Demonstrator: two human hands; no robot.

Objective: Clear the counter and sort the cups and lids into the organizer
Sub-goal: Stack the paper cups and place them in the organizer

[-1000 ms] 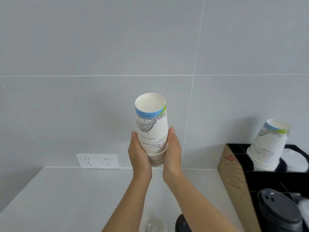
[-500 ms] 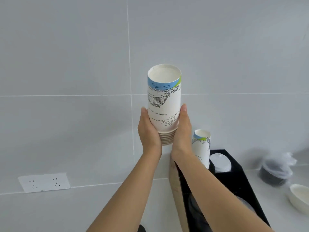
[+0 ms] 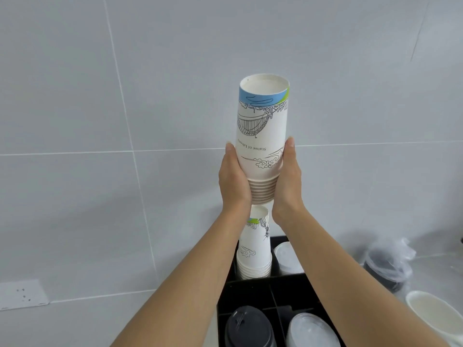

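Two bare hands fill the middle of the single head-camera view, raised before a grey tiled wall (image 3: 75, 96). Left hand (image 3: 234, 182) and right hand (image 3: 288, 182) press their palms against opposite sides of an upside-down stack of paper cups (image 3: 263, 136), fingers curled round behind it, so both are closed on the stack. It hangs in the air directly above a second upside-down cup pile (image 3: 254, 246) that already stands in a back compartment of the black organizer (image 3: 250, 289); the two are close but apart. Beside that pile, white lids (image 3: 285, 254) sit in the neighbouring back compartment. Nearer the camera, black lids (image 3: 248, 329) fill one front compartment and clear lids (image 3: 313, 331) the other. Judging by this, sorting is well along: every visible compartment holds something, and the held stack looks about to join the cups below. Still out on the counter (image 3: 62, 321), right of the organizer, are a plastic bag of dark lids (image 3: 388, 266) and a white bowl (image 3: 431, 311) at the edge, so clearing seems unfinished.
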